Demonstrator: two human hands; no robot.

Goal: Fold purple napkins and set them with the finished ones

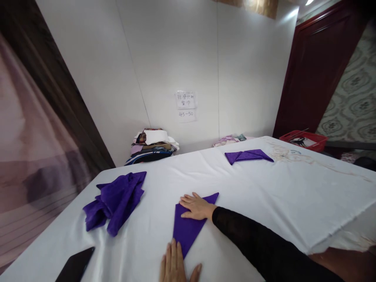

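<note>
A purple cloth napkin (190,229), folded into a roughly triangular shape, lies flat on the white tablecloth (241,196) in front of me. My right hand (195,206) rests palm down on its upper part, fingers spread toward the left. At the near corner, my left hand (173,264) lies flat with its fingertips on the napkin's edge and the thumb held apart. The lower part of that hand is cut off by the frame. Neither hand grips anything.
Crumpled purple cloths (120,199) lie at the left, above a dark flat phone-like object (75,266). A folded purple napkin (249,156) sits at the far right. Behind the table are stacked clothes (154,145), a paper sign (186,105) and a red basket (315,145).
</note>
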